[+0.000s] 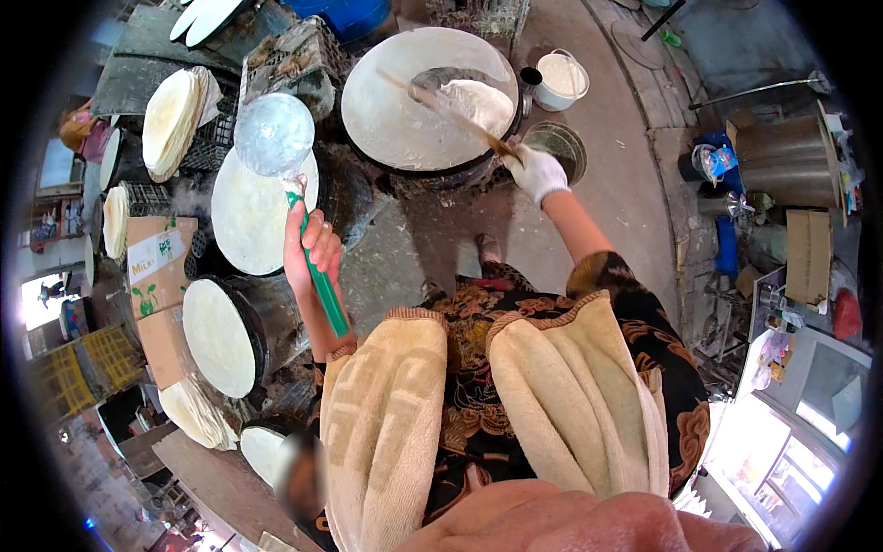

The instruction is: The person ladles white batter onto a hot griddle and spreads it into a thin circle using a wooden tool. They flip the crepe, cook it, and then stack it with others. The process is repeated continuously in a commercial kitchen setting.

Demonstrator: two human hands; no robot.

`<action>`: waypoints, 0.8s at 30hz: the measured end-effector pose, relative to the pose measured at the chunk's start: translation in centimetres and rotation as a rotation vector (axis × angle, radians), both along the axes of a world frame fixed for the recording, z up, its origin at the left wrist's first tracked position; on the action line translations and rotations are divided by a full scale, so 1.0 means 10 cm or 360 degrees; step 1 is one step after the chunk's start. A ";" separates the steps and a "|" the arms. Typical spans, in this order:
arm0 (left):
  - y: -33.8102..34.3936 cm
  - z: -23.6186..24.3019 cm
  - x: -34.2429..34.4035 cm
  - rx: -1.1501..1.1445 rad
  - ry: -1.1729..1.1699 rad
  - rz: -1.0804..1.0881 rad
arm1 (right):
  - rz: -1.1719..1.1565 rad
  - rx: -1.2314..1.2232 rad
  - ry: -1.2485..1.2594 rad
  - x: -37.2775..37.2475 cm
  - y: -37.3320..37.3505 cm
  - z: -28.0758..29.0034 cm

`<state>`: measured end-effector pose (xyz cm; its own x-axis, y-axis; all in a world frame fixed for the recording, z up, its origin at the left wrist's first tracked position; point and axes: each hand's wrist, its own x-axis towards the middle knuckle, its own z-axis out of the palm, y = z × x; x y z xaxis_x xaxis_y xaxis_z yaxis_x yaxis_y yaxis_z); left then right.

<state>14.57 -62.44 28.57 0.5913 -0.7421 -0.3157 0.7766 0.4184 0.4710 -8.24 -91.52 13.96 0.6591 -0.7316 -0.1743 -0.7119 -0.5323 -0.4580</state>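
Ladle [274,136] sits in closed left hand [317,243], stick [466,123] in closed right hand [537,173].

Shows green on long slim ladle handle [326,299] | whitish grey on round ladle bowl [274,134] | brown on thin wooden stick [460,120] | white on fabric glove [538,175] | off-white on large round griddle [386,110] | tan florals on black cloth garment [469,386]

- Twelve o'clock: round griddle [395,120] bearing white paste [482,103].
- Between one and two o'clock: gloved right hand [537,175] holding a wooden stick [460,121] over the griddle.
- Toward ten o'clock: left hand [315,247] gripping a green-handled ladle [274,135].
- One o'clock: white bucket [560,81].
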 end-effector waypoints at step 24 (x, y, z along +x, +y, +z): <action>-0.33 -0.25 -0.02 0.0061 0.0045 -0.0261 | 0.0201 -0.0267 -0.0300 -0.19 -0.68 -0.25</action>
<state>14.38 -65.71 26.10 0.4539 -0.8149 -0.3604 0.8461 0.2673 0.4612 -10.09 -98.30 11.48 0.7563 -0.6497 0.0765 -0.5457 -0.6911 -0.4739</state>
